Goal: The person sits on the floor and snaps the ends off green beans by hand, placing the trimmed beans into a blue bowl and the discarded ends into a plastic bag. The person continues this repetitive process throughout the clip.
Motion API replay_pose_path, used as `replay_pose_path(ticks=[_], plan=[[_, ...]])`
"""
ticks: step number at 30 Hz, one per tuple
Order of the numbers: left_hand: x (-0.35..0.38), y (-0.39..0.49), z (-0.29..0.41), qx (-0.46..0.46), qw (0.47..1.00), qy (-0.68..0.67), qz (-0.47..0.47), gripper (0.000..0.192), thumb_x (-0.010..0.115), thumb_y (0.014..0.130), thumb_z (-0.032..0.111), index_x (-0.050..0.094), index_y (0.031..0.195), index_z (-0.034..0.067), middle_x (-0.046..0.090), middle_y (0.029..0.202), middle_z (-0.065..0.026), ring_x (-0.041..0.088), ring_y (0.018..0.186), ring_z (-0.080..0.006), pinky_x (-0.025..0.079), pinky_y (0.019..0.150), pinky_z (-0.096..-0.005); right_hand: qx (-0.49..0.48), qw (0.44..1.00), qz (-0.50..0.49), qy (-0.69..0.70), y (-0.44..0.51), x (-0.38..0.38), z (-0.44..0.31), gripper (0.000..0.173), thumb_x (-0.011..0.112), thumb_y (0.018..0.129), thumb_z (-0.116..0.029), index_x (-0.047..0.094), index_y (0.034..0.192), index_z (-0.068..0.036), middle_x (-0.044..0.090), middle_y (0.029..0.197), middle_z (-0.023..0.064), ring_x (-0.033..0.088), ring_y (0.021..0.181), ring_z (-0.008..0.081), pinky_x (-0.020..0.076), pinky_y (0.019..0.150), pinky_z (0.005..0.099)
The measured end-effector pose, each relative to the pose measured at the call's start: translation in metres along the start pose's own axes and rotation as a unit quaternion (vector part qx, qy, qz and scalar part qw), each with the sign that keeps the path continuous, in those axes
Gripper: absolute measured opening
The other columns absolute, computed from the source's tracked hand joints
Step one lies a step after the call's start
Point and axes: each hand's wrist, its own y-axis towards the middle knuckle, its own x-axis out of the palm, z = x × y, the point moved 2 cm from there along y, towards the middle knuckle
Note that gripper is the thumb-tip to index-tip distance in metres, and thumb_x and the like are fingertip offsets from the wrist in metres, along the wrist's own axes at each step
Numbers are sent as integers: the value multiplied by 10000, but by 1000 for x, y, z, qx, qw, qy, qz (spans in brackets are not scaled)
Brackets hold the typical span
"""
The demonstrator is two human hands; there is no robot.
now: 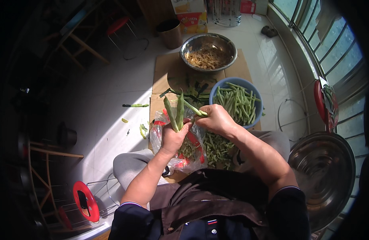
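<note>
Two long green beans (180, 111) stand upright in my left hand (171, 138), gripped near their lower ends. Close beside it, my right hand (216, 118) pinches a green bean piece (192, 108), its pale end showing by the thumb. The fingertips of both hands nearly meet. Below them lies a clear plastic bag (156, 135) with red print, with green scraps in it. A heap of short green trimmings (219, 151) spreads to its right. Behind my right hand, a blue basin (260, 99) holds many whole green beans (237, 100).
A steel bowl (184, 61) of brown shreds stands on the flattened cardboard (162, 70). Dark green peelings (196, 93) lie before it. A large metal basin (322, 177) leans at right by the barred window. A red stool (86, 201) lies tipped at left; peel scraps (143, 131) dot the floor.
</note>
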Motion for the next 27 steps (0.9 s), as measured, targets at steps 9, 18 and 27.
replay_pose_path(ticks=[9, 18, 27], plan=[[0, -4, 11, 212, 963, 155, 56, 130, 670, 836, 61, 662, 954, 7, 672, 832, -113, 636, 731, -246, 498, 664, -332, 140, 945, -25, 294, 2, 8, -5, 158, 616, 753, -128, 603, 651, -7, 582, 582, 48, 502, 462, 121, 372, 429, 264], [10, -8, 13, 228, 959, 139, 100, 111, 663, 851, 72, 665, 944, 10, 665, 824, -90, 629, 737, -212, 489, 685, -314, 240, 844, 18, 480, -4, 29, 10, 105, 567, 792, -113, 592, 763, -15, 575, 643, 84, 480, 488, 126, 357, 420, 245], [5, -6, 8, 40, 988, -121, 87, 133, 670, 868, 99, 658, 943, -9, 649, 846, -19, 593, 804, -122, 467, 770, -262, 236, 786, -31, 571, -7, 28, 3, 119, 569, 803, -122, 571, 740, -21, 558, 621, 54, 458, 482, 91, 359, 395, 232]])
